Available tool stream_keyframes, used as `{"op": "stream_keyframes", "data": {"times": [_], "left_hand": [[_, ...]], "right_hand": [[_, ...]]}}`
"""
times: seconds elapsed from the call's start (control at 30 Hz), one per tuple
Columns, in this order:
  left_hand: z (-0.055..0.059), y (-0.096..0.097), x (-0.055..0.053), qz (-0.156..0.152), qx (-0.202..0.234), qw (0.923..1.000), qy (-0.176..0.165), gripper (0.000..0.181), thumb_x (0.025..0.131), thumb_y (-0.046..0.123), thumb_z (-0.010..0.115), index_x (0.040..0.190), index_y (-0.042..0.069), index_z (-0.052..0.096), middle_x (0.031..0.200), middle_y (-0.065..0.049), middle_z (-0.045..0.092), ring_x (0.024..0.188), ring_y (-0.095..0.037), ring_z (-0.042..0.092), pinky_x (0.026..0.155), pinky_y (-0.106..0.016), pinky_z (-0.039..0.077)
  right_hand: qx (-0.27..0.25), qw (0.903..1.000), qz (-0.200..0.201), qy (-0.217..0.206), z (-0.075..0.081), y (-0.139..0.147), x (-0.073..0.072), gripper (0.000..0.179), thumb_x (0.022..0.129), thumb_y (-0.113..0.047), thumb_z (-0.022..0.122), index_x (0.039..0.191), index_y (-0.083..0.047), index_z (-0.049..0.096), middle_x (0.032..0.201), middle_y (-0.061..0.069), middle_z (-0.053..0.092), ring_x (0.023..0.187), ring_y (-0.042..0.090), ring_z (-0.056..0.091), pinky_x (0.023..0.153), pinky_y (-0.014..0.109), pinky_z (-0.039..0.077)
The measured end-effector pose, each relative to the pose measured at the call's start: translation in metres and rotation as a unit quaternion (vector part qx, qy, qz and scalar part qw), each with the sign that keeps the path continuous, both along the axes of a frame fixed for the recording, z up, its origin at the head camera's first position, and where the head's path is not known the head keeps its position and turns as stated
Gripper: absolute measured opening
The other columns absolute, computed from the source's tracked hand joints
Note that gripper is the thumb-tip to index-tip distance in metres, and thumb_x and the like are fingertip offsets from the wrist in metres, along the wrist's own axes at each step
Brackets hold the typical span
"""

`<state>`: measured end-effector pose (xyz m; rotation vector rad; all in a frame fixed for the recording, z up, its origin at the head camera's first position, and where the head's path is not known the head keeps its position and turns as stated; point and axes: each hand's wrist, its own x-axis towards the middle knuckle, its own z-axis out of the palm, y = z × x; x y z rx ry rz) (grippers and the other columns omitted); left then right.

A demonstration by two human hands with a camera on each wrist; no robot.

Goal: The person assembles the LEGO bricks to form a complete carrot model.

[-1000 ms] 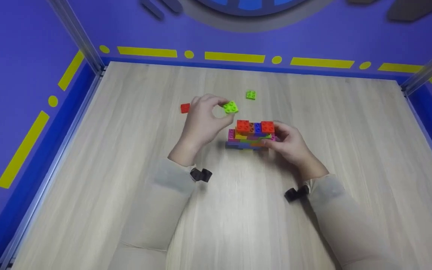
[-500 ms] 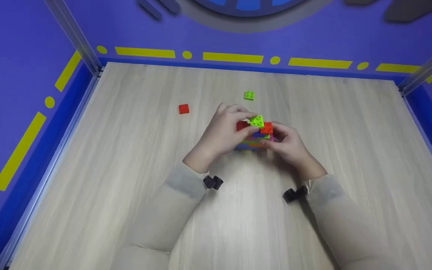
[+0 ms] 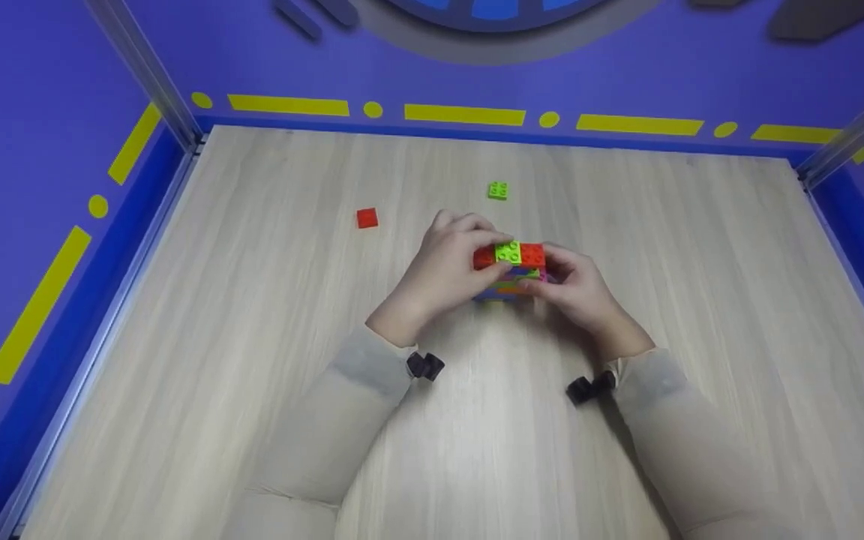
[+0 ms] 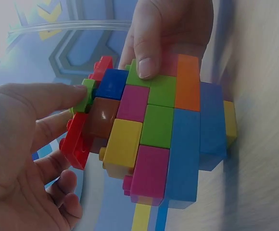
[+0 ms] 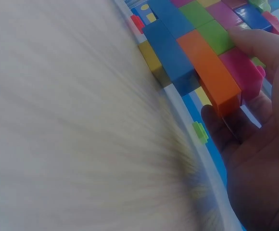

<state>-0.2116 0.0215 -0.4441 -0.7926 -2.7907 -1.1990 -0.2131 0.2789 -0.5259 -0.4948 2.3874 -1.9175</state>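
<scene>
A stepped wall of toy building bricks point(image 4: 157, 126) in blue, orange, green, pink, yellow, brown and red stands on the table. My right hand point(image 3: 584, 294) grips its right end, thumb on the near face and fingers behind. My left hand point(image 3: 441, 271) pinches a lime green brick point(image 3: 508, 252) between thumb and index finger, at the top of the wall. In the left wrist view that brick sits between two red bricks, one of them a red brick point(image 4: 77, 142) at the left end. The left hand's other fingers are loosely bent behind the wall.
A loose lime green brick point(image 3: 498, 190) lies behind the wall, and a flat red brick point(image 3: 367, 218) lies to the left. Blue panels with yellow marks point(image 3: 464, 114) border the wooden table point(image 3: 252, 300) at the back and sides.
My left hand has moved right and down with the lime green brick, bringing it over the wall and then into the gap between the red bricks. The right hand keeps its grip.
</scene>
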Motion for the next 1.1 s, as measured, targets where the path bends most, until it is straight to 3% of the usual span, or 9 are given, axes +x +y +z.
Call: {"op": "stream_keyframes", "data": {"times": [0.3, 0.8, 1.1], "left_hand": [[-0.012, 0.003, -0.004, 0.006, 0.041, 0.9988, -0.025, 0.034, 0.108, 0.038, 0.080, 0.137, 0.020, 0.082, 0.140, 0.003, 0.076, 0.128, -0.022, 0.052, 0.112, -0.041, 0.050], [-0.013, 0.005, -0.006, 0.011, 0.052, 0.9971, -0.054, 0.028, 0.106, 0.037, 0.081, 0.129, 0.021, 0.082, 0.133, 0.006, 0.077, 0.131, -0.019, 0.057, 0.116, -0.043, 0.047], [-0.020, -0.003, -0.009, -0.024, 0.064, 0.9968, -0.043, 0.035, 0.109, 0.040, 0.078, 0.138, 0.020, 0.079, 0.138, 0.003, 0.076, 0.133, -0.020, 0.058, 0.115, -0.041, 0.052]], "right_hand": [[0.005, 1.0000, 0.001, -0.007, -0.003, 0.001, 0.001, 0.045, 0.097, 0.006, 0.081, 0.141, 0.005, 0.073, 0.124, -0.014, 0.081, 0.114, 0.009, 0.075, 0.102, 0.021, 0.061], [-0.002, 1.0000, 0.007, -0.003, -0.002, 0.000, -0.001, 0.044, 0.097, 0.007, 0.081, 0.140, 0.006, 0.073, 0.126, -0.014, 0.082, 0.116, 0.011, 0.075, 0.103, 0.023, 0.062], [-0.007, 0.9999, 0.012, 0.000, -0.002, -0.001, 0.000, 0.041, 0.098, 0.007, 0.080, 0.139, 0.003, 0.075, 0.126, -0.010, 0.082, 0.116, 0.012, 0.076, 0.103, 0.024, 0.062]]}}
